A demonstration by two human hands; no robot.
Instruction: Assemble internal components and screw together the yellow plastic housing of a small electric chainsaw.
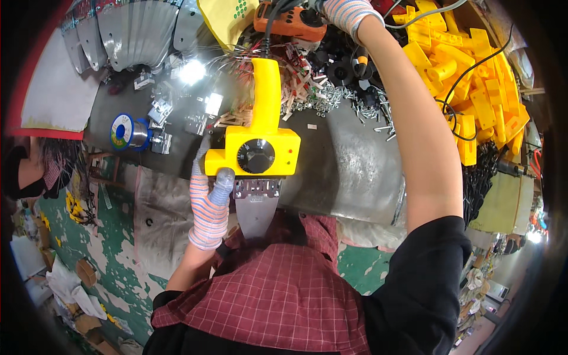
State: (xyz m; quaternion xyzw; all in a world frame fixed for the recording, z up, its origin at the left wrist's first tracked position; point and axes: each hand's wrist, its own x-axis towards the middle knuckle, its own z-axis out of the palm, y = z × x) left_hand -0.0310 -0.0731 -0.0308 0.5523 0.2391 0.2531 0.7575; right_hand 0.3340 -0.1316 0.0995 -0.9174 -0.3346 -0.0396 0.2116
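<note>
My left hand [210, 198], in a striped knit glove, grips the lower left corner of a yellow tool [260, 142] with a black round dial, a red dot and a long yellow handle. A flat grey metal blade [256, 208] sticks out of the tool toward my chest. My right hand [346, 12], also gloved, reaches far up to the top edge beside an orange power tool [293, 21]; whether it grips that tool is hidden by the frame's edge.
The grey metal worktable [349, 165] holds a blue solder spool [125, 131], small metal clamps [160, 109], a pile of wooden sticks and screws [307, 83], and stacked grey blades [136, 35]. Yellow plastic housings [473, 77] are heaped at right. Green chipped floor lies at left.
</note>
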